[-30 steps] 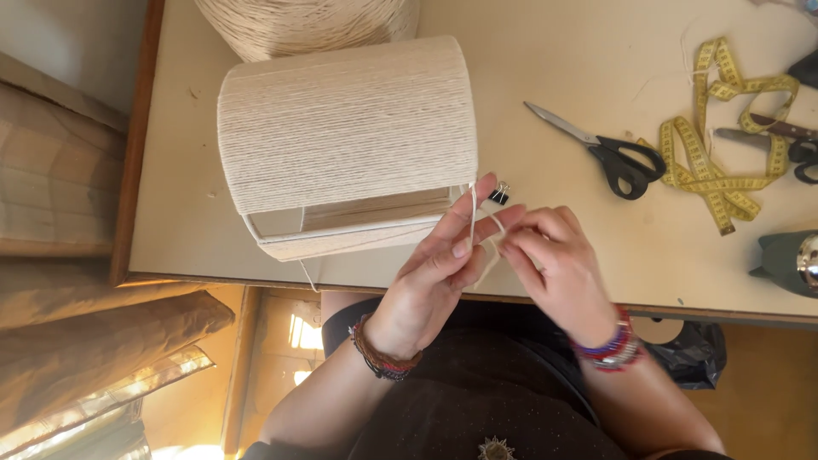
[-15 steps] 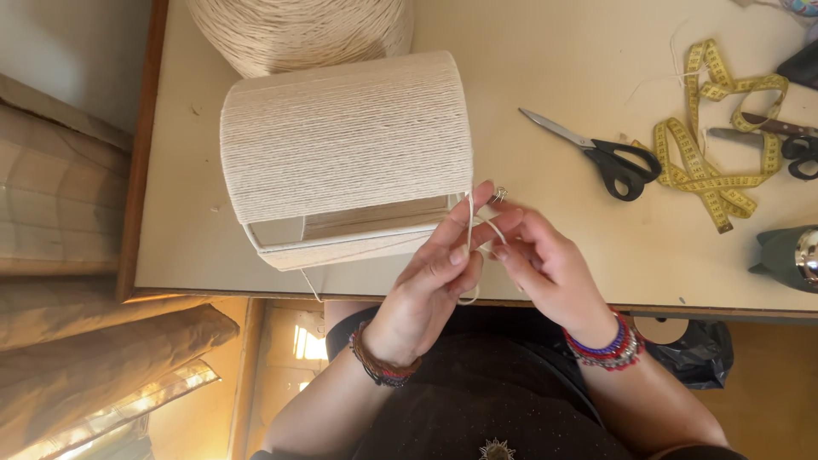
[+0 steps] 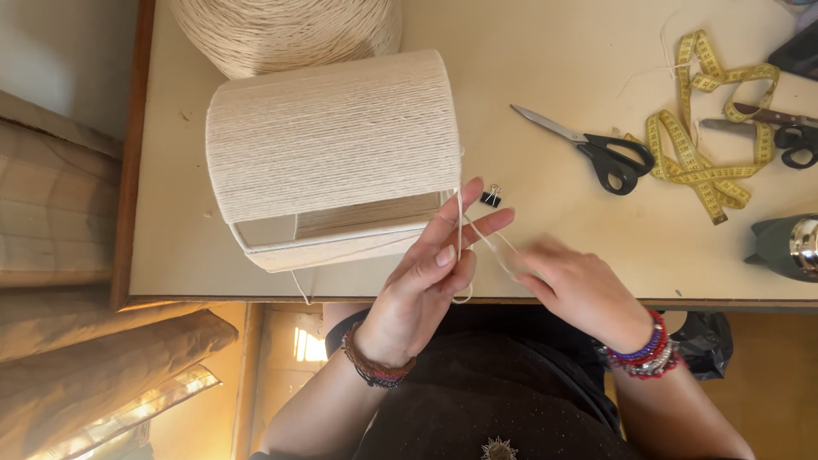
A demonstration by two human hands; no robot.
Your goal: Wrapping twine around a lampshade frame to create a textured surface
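Since earlier: right hand [image 3: 575,285] has drawn away from the left hand [image 3: 430,281], so the two no longer meet at the cord; it shows motion blur.
Head view, left hand: fingers spread and pointing up toward the frame's corner, the cream cord [image 3: 461,234] running across the fingers and looping below the palm; no closed pinch is visible.
Head view, right hand: fingers curled around the cord's far end, the exact pinch too blurred to tell.
Cord: stretched between both hands, leading up to the corner of the cord-wrapped frame [image 3: 332,145].
Wrapped frame: lies on the table [image 3: 554,68] near its front edge, open side toward the person.
Nearby: small black binder clip [image 3: 491,198] just beside the left fingertips; black-handled scissors [image 3: 596,149] and yellow measuring tape [image 3: 703,153] well apart to the right; large cord spool [image 3: 285,30] behind the frame.
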